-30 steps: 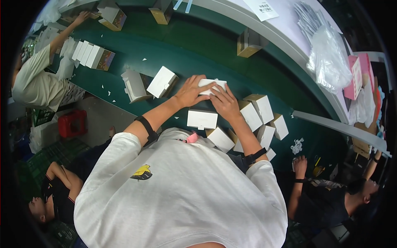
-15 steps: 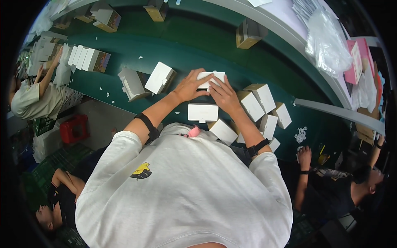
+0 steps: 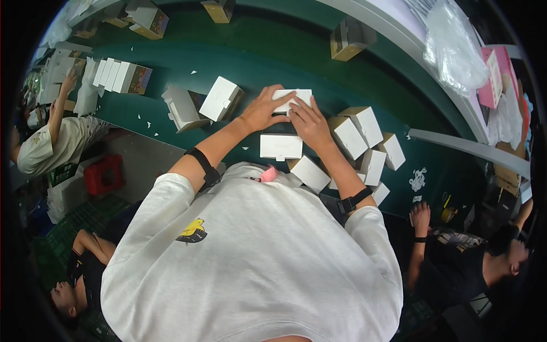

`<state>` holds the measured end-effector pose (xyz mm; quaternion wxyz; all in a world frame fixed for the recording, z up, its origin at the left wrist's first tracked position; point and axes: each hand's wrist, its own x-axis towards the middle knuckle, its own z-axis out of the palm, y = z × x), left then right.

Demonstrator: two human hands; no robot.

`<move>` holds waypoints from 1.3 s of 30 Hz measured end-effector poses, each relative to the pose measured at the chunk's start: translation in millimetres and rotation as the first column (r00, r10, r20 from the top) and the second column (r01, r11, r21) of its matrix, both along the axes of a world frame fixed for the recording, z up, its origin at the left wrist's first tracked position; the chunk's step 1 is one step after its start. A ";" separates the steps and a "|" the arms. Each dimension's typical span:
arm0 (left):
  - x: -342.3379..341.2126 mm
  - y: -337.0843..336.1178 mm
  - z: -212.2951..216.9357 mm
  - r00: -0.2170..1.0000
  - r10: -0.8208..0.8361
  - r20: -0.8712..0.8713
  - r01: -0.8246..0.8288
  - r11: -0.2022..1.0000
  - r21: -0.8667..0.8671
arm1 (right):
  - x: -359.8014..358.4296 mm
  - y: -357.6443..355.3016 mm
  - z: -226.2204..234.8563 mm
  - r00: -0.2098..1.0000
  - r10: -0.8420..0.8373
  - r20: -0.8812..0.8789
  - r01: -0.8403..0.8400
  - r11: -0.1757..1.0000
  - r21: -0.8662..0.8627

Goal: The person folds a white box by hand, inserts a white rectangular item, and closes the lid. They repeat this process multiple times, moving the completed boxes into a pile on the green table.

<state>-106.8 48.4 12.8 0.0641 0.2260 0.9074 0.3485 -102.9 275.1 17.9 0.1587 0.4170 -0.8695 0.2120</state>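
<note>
Over the green table (image 3: 171, 60), the left hand (image 3: 265, 108) grips a white carton (image 3: 301, 95) at its left end, some fingertips hidden. The right hand (image 3: 307, 118) spreads across it (whether gripping, I cannot tell); its forearm (image 3: 343, 176) partly covers neighbouring boxes (image 3: 373, 166).

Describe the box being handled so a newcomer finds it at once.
Start at the green table, then go up from the white T-shirt to where the left hand and right hand converge. The white-topped box between them is it: unlike the white boxes nearby, only this one has both hands on it.
</note>
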 end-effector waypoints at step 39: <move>-88.4 10.2 -22.2 0.770 0.360 0.526 -0.622 0.608 0.494 | -153.9 75.2 6.8 0.158 0.277 0.948 0.609 0.728 -0.315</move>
